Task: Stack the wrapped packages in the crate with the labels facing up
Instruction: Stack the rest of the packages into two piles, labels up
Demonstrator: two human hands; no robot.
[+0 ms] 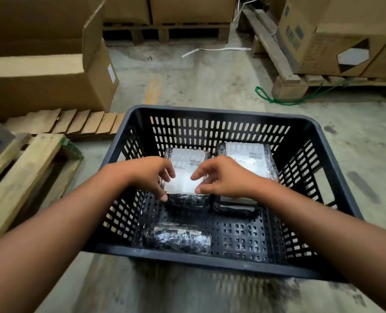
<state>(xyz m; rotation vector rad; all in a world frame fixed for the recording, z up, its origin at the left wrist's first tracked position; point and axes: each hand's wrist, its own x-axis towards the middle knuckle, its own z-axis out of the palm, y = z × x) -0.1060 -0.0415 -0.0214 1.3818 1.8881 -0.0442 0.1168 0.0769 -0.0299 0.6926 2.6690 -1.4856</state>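
Observation:
A black slotted plastic crate point(228, 114) stands on the concrete floor in front of me. Inside, at the back, two piles of black wrapped packages lie side by side, white labels up: the left package point(186, 175) and the right package point(247, 158). A third wrapped package point(178, 240) lies alone at the crate's near left, with no label showing. My left hand point(150, 175) and my right hand point(221, 177) hover over the left package, fingers spread and curled at its left and right edges. Whether the fingertips touch it I cannot tell.
An open cardboard box point(49, 71) and flattened cardboard point(74, 124) lie at the left. A wooden pallet point(18, 177) is near left. Boxes on a pallet point(336, 41) stand at the right, with a green cord point(277, 99) on the floor.

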